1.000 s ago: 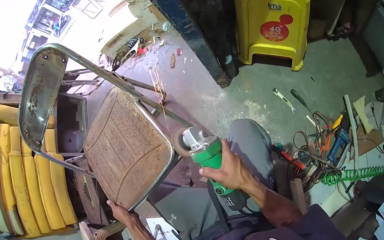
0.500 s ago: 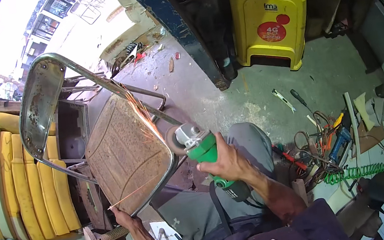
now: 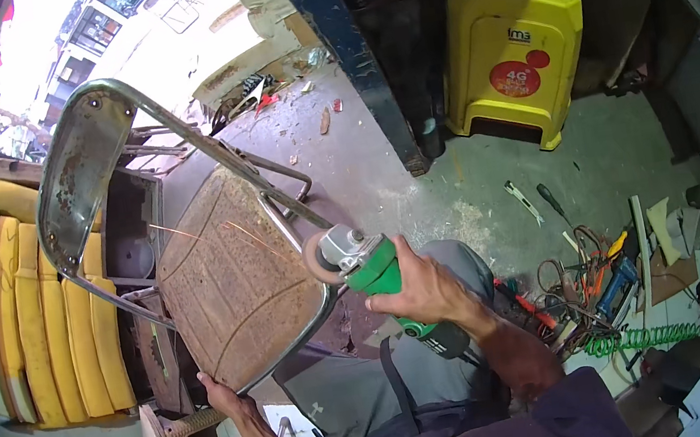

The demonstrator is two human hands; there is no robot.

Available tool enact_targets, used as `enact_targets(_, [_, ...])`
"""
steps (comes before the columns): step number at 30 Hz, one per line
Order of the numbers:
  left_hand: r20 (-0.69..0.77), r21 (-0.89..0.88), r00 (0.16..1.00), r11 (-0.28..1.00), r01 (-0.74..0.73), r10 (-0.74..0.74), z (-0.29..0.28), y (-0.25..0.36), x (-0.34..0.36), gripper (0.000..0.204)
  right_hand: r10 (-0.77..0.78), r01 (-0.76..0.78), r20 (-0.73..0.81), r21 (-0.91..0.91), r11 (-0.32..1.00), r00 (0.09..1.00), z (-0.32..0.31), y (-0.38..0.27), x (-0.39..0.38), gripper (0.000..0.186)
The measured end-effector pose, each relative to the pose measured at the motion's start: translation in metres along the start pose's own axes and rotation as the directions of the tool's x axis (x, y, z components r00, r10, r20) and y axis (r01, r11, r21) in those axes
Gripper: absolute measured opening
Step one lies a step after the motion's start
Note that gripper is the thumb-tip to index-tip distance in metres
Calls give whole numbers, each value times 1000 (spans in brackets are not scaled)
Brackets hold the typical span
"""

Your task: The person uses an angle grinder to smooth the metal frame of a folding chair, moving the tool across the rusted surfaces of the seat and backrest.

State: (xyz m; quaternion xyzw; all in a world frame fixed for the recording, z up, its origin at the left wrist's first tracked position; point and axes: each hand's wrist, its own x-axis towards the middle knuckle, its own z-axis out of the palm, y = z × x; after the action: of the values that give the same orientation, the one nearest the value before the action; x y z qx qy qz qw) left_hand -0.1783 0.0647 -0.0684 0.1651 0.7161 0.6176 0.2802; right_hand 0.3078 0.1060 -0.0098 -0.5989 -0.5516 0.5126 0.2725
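Note:
My right hand is closed around a green angle grinder, whose disc is at the right edge of a folding chair's rusty seat; whether it touches is unclear. Thin orange spark streaks cross the seat. My left hand grips the seat's lower left edge. The chair's metal frame carries a bare, rust-spotted back panel.
Yellow pads are stacked at left, near chair parts. A yellow plastic stool stands beside a blue post. Loose tools, cables and a green coil lie at right. A bright yard shows at top left.
The spark spray along the seat's right side has thinned to a few streaks. The grinder has shifted slightly left since a second ago, still at that edge. The view has shifted slightly.

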Motion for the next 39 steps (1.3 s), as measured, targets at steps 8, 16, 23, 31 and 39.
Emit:
enact_targets(8, [-30,-27,999,999,22,-23,10,8,-13,68,-53,52,-29,-41,998,998,0,-4,25,89])
enact_targets(16, [3,-76,1000,997,-1,2,17,12,-16,62,-69,67,-40,-55,996,997,-2,-5,42,92])
enact_targets(23, [-30,-98,1000,995,-3,0,19,10,-20,63,-166,163,7,-244,956,986,-15,-26,24,79])
enact_targets(31, [-78,-66,996,997,27,-32,15,3,-11,63,-323,313,61,-466,828,944,-22,-50,18,76])
enact_targets(39, [-14,-166,1000,986,2,-5,21,3,-14,56,-367,349,92,-584,733,926,-18,-75,-9,66])
